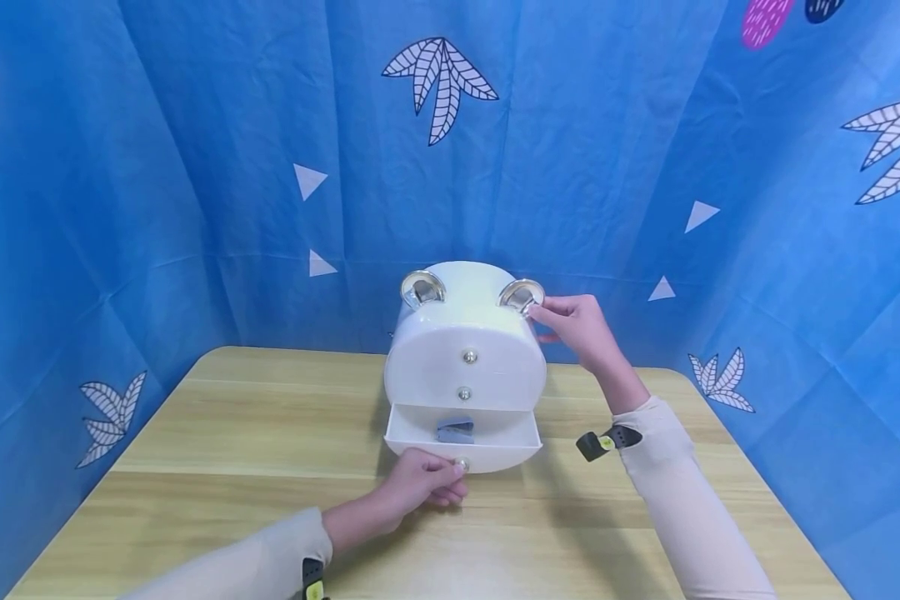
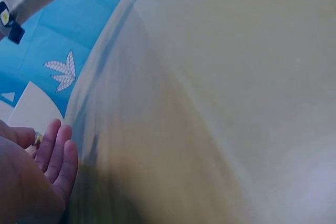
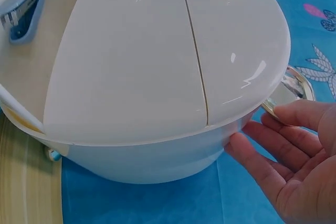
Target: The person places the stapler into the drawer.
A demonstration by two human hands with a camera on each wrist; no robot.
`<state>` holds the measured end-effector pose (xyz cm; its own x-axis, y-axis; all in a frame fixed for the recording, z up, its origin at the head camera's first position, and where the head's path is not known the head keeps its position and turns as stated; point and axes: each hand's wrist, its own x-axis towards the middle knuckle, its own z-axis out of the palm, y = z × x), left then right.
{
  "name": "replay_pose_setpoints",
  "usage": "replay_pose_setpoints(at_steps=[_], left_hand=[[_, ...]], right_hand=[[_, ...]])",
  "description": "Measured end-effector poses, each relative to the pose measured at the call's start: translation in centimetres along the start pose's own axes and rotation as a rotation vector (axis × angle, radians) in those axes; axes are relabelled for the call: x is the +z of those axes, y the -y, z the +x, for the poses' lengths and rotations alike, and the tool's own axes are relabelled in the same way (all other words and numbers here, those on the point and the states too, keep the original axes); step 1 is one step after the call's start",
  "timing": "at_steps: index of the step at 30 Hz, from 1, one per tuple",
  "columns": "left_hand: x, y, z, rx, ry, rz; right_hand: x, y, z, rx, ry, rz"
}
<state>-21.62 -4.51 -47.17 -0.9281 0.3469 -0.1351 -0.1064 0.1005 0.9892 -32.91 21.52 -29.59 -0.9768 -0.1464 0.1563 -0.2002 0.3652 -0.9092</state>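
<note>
A white, rounded desktop drawer box (image 1: 465,367) stands on the table, with shiny ear-shaped rings on top and silvery ball knobs on its front. Its bottom drawer (image 1: 506,429) is pulled out; a small blue stapler (image 1: 456,430) lies in it, seen larger as the blue stapler (image 3: 25,17) in the right wrist view. My left hand (image 1: 420,483) pinches the bottom drawer's knob (image 1: 462,465) between thumb and finger, the other fingers extended below. My right hand (image 1: 581,329) holds the right ear ring (image 1: 521,292), with some fingertips against the box's side.
The box stands near the back of the light wood table (image 1: 270,433). A blue patterned curtain (image 1: 435,192) hangs behind and at both sides. Dark straps with yellow marks, such as the right strap (image 1: 607,442), are on both forearms.
</note>
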Motion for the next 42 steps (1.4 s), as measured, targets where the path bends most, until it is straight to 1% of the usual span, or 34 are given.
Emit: replay_pose_setpoints(at_steps=[7, 11, 17, 19, 24, 27, 35, 42], left_hand=[[-0.8, -0.1, 1.9, 0.013, -0.026, 0.005], [-1.1, -0.1, 2.6, 0.013, -0.031, -0.003], [-1.4, -0.3, 3.2, 0.002, -0.028, 0.011], [-1.4, -0.4, 3.4, -0.003, -0.033, 0.011], [-1.4, -0.3, 4.0, 0.010, -0.050, 0.012], [-1.4, -0.4, 4.2, -0.001, -0.055, 0.011], [-1.8, -0.7, 5.2, -0.017, -0.051, 0.047], [-2.1, -0.7, 6.1, -0.006, -0.040, 0.080]], right_hand=[[0.2, 0.0, 0.0, -0.008, 0.008, -0.001], [0.3, 0.1, 0.1, -0.006, 0.011, 0.005], [0.2, 0.2, 0.2, -0.016, 0.015, 0.002], [0.2, 0.2, 0.2, -0.020, 0.014, -0.003], [0.2, 0.0, 0.3, -0.014, 0.010, 0.008], [0.2, -0.1, 0.3, -0.007, 0.004, 0.018], [0.1, -0.2, 0.3, -0.009, 0.005, 0.019], [0.0, 0.0, 0.3, -0.007, 0.007, 0.011]])
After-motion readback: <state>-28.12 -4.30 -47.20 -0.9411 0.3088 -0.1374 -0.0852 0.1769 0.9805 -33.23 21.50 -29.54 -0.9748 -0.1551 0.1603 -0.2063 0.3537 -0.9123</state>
